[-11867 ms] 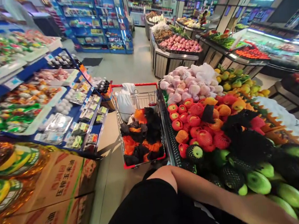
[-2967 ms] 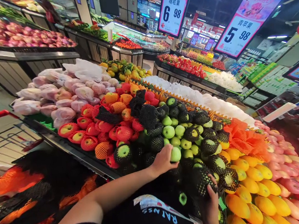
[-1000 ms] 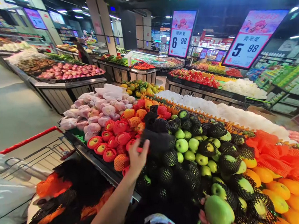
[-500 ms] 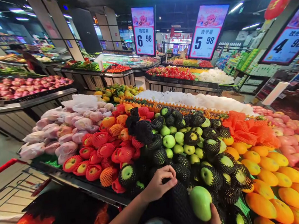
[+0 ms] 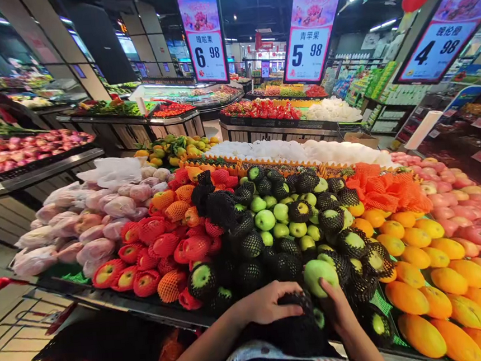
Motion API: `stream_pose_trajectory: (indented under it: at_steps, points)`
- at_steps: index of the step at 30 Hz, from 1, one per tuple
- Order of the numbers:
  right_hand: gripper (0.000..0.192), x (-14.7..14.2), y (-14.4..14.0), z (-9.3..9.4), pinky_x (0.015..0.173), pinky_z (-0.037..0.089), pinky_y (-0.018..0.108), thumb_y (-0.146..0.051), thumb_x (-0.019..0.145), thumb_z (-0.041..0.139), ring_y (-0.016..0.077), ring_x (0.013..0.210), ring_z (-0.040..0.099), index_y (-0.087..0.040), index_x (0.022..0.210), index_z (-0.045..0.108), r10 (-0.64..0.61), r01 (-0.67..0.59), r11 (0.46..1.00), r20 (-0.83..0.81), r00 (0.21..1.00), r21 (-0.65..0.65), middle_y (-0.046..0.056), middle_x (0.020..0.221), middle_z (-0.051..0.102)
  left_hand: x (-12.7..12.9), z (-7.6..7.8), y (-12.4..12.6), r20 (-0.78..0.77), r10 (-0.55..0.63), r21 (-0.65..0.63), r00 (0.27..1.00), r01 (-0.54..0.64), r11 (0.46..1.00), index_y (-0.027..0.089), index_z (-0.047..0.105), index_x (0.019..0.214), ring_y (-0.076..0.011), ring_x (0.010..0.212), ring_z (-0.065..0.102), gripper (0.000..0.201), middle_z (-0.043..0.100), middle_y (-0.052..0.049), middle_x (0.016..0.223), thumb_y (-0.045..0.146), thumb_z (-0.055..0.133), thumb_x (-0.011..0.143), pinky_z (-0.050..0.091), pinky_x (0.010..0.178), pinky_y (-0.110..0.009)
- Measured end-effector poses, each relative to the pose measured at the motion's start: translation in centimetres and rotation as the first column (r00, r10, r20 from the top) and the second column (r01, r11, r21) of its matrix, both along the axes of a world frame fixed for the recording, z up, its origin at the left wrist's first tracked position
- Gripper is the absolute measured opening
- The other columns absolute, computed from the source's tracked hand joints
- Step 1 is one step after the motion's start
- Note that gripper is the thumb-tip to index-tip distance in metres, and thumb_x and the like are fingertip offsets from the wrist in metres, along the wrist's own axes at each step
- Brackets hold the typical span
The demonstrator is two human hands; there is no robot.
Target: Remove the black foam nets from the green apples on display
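Observation:
My right hand grips a bare green apple, thumb lying against its side. Just to the left, my left hand has its fingers curled on a black foam net sleeve, which hangs close in front of my body. Beyond both hands lies a heap of green apples, several of them bare and others wrapped in black net sleeves. The apple is beside the held sleeve, outside it. My left fingertips are partly hidden by the dark netting.
Red-netted apples and bagged pink fruit lie left of the heap. Yellow mangoes, an orange net pile and pink apples lie to the right. A shopping cart stands at the lower left.
My right hand has raised the apple and brought it closer to my left hand. My left hand has moved slightly down and right, with its fingers now on the black sleeve. The view has shifted.

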State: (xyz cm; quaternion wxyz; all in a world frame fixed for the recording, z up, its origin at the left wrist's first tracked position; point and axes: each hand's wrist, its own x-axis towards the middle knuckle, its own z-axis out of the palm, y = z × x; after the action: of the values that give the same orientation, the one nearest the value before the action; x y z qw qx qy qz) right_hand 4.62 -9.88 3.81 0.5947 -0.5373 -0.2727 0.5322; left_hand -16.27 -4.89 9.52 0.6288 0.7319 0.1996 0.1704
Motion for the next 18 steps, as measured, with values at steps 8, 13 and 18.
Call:
stream_pose_trajectory:
  at_steps: [8, 13, 18]
  points:
    - [0.06, -2.1, 2.0, 2.6, 0.075, 0.054, 0.038, -0.05, 0.055, 0.086, 0.025, 0.084, 0.065, -0.023, 0.104, 0.064, 0.224, -0.225, 0.973, -0.033, 0.974, -0.042, 0.004, 0.093, 0.07, 3.3, -1.7, -0.6, -0.244, -0.061, 0.559, 0.968, 0.192, 0.807, 0.028, 0.072, 0.097, -0.0225, 0.086, 0.071, 0.012, 0.076, -0.001, 0.098, 0.028, 0.068, 0.086, 0.051, 0.074, -0.029]
    - [0.059, -2.2, 1.1, 2.8, 0.081, 0.053, 0.038, -0.046, 0.053, 0.089, 0.0238, 0.084, 0.065, -0.022, 0.102, 0.065, 0.269, -0.271, 0.962, -0.063, 0.961, -0.027, 0.003, 0.092, 0.071, 1.3, -0.7, -0.2, -0.286, 0.036, 0.614, 0.958, 0.154, 0.774, 0.025, 0.073, 0.088, -0.0211, 0.074, 0.072, 0.013, 0.076, -0.001, 0.081, 0.035, 0.066, 0.089, 0.05, 0.069, -0.028]
    - [0.058, -1.9, 0.7, 2.2, 0.091, 0.05, 0.04, -0.05, 0.059, 0.087, 0.0252, 0.093, 0.065, -0.022, 0.105, 0.067, 0.322, -0.32, 0.945, 0.036, 0.946, -0.066, 0.004, 0.099, 0.072, 0.1, -0.5, 0.5, -0.04, 0.187, 0.572, 0.982, -0.131, 0.81, 0.021, 0.074, 0.097, -0.017, 0.079, 0.071, 0.029, 0.077, -0.003, 0.089, 0.046, 0.059, 0.093, 0.049, 0.073, -0.025]
